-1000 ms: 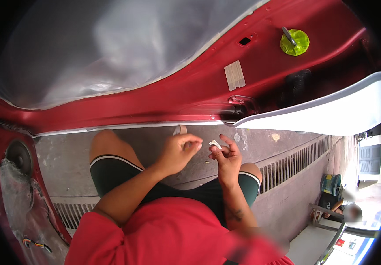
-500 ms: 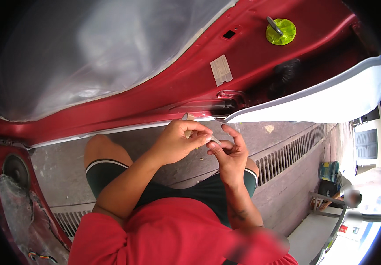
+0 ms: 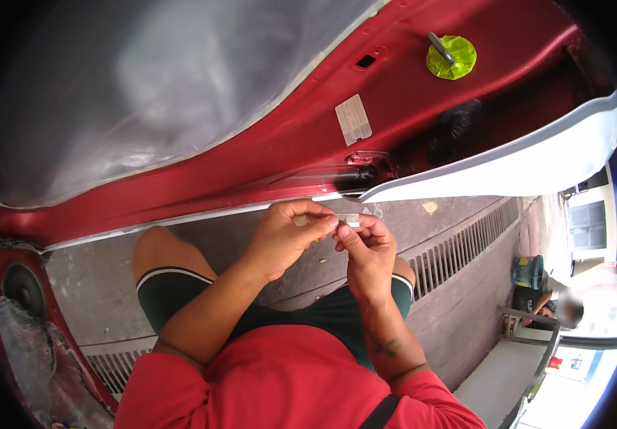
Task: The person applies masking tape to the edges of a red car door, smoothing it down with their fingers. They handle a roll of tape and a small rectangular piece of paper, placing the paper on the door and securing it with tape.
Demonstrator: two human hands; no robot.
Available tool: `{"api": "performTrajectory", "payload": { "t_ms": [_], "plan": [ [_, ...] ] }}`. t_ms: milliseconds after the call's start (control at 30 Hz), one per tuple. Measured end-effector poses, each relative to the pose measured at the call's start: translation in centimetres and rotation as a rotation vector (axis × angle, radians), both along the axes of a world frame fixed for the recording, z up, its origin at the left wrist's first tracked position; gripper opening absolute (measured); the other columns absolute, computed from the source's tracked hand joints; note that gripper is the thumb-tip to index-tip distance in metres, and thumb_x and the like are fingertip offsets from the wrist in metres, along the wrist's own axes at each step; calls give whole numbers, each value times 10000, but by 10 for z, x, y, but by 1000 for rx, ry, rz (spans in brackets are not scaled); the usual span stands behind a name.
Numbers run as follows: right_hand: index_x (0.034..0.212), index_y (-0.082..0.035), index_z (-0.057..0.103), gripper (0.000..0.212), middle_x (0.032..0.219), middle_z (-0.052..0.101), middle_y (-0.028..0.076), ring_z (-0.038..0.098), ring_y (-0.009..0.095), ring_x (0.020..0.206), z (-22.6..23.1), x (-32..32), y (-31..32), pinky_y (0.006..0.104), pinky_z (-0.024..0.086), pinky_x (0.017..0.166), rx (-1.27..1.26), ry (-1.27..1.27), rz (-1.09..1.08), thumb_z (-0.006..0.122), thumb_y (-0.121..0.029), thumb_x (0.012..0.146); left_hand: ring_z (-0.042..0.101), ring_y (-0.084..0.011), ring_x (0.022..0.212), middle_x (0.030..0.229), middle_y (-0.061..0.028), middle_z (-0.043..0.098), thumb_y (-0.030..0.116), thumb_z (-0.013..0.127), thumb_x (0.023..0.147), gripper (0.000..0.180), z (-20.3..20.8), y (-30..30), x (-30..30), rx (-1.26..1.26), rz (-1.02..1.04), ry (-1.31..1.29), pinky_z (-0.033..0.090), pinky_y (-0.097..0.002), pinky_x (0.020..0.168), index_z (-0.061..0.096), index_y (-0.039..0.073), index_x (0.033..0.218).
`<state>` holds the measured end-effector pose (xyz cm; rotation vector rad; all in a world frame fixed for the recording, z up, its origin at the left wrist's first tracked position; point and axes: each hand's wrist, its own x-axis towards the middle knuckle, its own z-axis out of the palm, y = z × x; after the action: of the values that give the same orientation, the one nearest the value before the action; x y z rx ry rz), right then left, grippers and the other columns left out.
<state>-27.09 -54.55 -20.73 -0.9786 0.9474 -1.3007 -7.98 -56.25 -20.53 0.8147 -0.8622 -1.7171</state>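
Note:
Between my legs, just below the car's white-edged sill, my two hands meet over a small pale flat strip (image 3: 347,219) with faint marks on it. My left hand (image 3: 280,236) pinches its left end between thumb and forefinger. From the other side, my right hand (image 3: 371,254) grips it with the thumb against bent fingers. What the strip is made of cannot be made out. A bit of something tan (image 3: 301,220) shows inside the curl of my left hand, mostly hidden.
Ahead stretches a red car body (image 3: 230,168) with grey plastic sheeting (image 3: 144,86), a pale label (image 3: 353,120), a yellow-green round patch (image 3: 451,57) and a white panel (image 3: 494,168). A speaker (image 3: 24,288) sits at left. A floor grate (image 3: 458,247), a bucket (image 3: 528,272) and another person (image 3: 537,307) are at right.
The strip has turned so its pale face shows. My raised right forefinger has bent down onto it. The tan roll behind my left hand has dropped mostly out of sight.

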Motion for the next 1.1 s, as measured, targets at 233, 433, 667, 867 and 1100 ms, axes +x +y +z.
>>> {"api": "performTrajectory", "payload": {
  "t_ms": [233,433,667,867,1100],
  "plan": [
    [1166,-74,610,134,1200,777,154,715,182,1057,7,7,1,327,566,921,-193,71,-62,711,-19,1099,640,-80,845,968,15,729,153,791,1062,97,-1,2,-4,34,-33,-26,489,-264,707,776,64,1097],
    [1191,-27,580,143,1188,766,223,747,220,1009,108,-36,-5,332,607,904,-603,578,-182,690,-23,1099,681,-254,948,1015,-72,723,173,796,1022,230,4,-62,8,-898,728,-731,547,-403,814,780,34,1204],
    [1243,-7,600,164,1071,766,238,725,255,954,224,-39,-26,368,567,871,-961,918,-112,680,-27,1102,611,-420,1103,1422,-222,579,523,824,961,650,15,-86,-31,-867,757,-999,539,-523,878,682,344,1569],
    [1229,-4,619,165,1066,761,214,731,254,975,227,-32,-29,364,575,859,-964,938,-99,696,-6,1083,599,-376,1075,1418,-206,585,532,860,907,790,-2,-87,-31,-971,755,-1091,501,-492,881,593,420,1641],
    [1231,29,634,150,1082,758,198,726,234,995,214,-31,-27,359,592,927,-949,956,-124,669,41,1085,585,-385,1135,1367,-213,593,424,902,877,741,14,-74,-25,-868,599,-787,489,-499,946,656,241,1552]
  ]
}}
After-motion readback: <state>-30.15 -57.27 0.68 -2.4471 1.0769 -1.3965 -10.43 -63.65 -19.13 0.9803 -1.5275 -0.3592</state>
